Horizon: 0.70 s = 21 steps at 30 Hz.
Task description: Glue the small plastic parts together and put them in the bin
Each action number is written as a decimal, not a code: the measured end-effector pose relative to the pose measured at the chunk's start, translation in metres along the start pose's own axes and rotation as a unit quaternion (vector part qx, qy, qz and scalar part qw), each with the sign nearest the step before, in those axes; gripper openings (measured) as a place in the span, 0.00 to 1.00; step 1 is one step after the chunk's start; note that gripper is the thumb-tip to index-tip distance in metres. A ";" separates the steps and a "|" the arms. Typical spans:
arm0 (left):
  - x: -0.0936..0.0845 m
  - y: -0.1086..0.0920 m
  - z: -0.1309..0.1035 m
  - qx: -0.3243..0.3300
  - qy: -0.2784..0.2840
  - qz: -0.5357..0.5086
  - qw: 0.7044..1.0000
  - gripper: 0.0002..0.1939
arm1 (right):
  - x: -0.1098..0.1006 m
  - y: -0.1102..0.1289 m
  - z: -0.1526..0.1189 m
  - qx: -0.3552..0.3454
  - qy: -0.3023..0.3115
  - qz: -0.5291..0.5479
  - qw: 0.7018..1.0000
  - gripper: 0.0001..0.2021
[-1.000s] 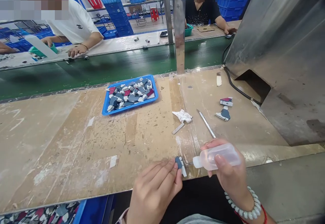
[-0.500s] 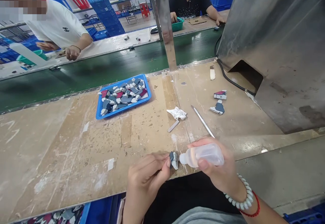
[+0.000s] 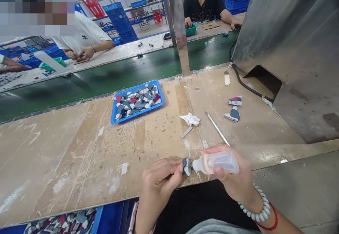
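Near the table's front edge, my left hand (image 3: 162, 179) pinches a small grey-and-white part (image 3: 187, 167) between thumb and fingers. My right hand (image 3: 233, 172) is wrapped round a translucent squeeze bottle (image 3: 218, 162), which lies sideways with its nozzle end pointing left, close to the part. Whether the tip touches the part cannot be made out. Beyond my right hand lies a silver pen-like tool (image 3: 217, 129). A crumpled white tissue (image 3: 190, 119) and a small grey strip (image 3: 186, 132) lie to its left. A blue tray (image 3: 137, 114) holds several grey, white and dark red parts.
Two similar parts (image 3: 234, 114) lie at the right, near a metal housing (image 3: 296, 60) and a black cable (image 3: 245, 84). Behind the table runs a green conveyor (image 3: 113, 70), with a metal post (image 3: 182, 39) and two seated people beyond. A blue bin (image 3: 97, 221) sits below the left edge.
The view has shifted, so the table and both hands appear further right. My hands keep the same holds on part and bottle. The person at upper left has brought both hands closer together.
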<state>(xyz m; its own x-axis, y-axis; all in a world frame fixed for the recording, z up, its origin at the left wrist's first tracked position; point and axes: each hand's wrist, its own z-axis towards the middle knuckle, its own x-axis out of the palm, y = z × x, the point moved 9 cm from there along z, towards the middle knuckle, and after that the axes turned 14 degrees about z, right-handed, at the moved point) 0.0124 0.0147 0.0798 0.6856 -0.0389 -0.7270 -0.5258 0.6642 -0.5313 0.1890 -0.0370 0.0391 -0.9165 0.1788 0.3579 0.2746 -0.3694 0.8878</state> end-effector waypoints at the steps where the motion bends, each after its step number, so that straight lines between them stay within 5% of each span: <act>1: 0.000 0.001 -0.001 -0.002 0.000 0.000 1.000 0.13 | 0.000 -0.001 0.000 0.002 0.001 0.006 1.000 0.14; 9: 0.000 0.001 -0.007 -0.015 -0.012 0.008 1.000 0.11 | -0.008 -0.012 -0.008 0.021 -0.033 0.025 0.999 0.12; 13: 0.001 0.001 -0.013 -0.006 -0.017 0.017 1.000 0.11 | -0.018 -0.004 -0.008 -0.009 -0.096 0.126 0.987 0.17; 16: -0.001 0.002 -0.023 0.040 -0.027 0.097 0.994 0.07 | -0.039 0.002 -0.008 -0.002 -0.157 0.185 0.970 0.15; 21: 0.003 0.001 -0.041 0.150 -0.017 0.259 0.954 0.17 | -0.089 0.007 -0.011 0.038 -0.195 0.153 0.968 0.21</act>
<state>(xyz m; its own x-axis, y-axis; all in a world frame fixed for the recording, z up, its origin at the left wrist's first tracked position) -0.0070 -0.0151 0.0594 0.3915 0.3732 -0.8411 -0.6342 0.7717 0.0471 0.2692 -0.0655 0.0103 -0.6131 0.4075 0.6767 0.5505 -0.3939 0.7360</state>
